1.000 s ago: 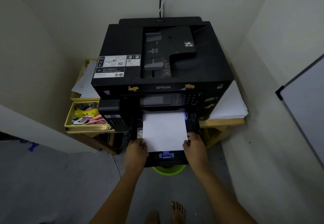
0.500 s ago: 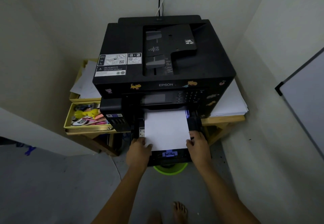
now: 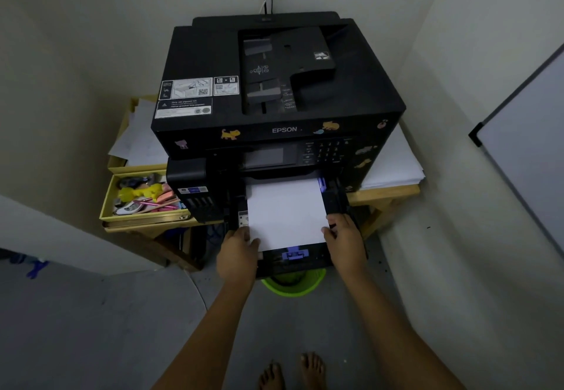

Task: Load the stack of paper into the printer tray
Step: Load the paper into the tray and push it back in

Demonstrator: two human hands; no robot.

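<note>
A black Epson printer [image 3: 274, 90] stands on a wooden table against the wall. Its paper tray [image 3: 305, 260] is pulled out at the front, and a white stack of paper [image 3: 285, 212] lies in it, its far end under the printer body. My left hand [image 3: 239, 253] rests on the stack's near left corner, thumb over the top sheet. My right hand [image 3: 345, 241] grips the stack's near right edge beside the tray's right wall. A blue guide tab [image 3: 294, 254] shows just in front of the paper.
A yellow tray of small stationery [image 3: 143, 195] sits left of the printer, loose sheets [image 3: 137, 136] behind it. Another paper pile [image 3: 393, 163] lies on the table at the right. A green bin [image 3: 293, 285] stands below the tray. A whiteboard [image 3: 525, 157] leans at right.
The view has shifted slightly. Both hands stay on the near corners of the stack, and the paper sits a little deeper in the tray.
</note>
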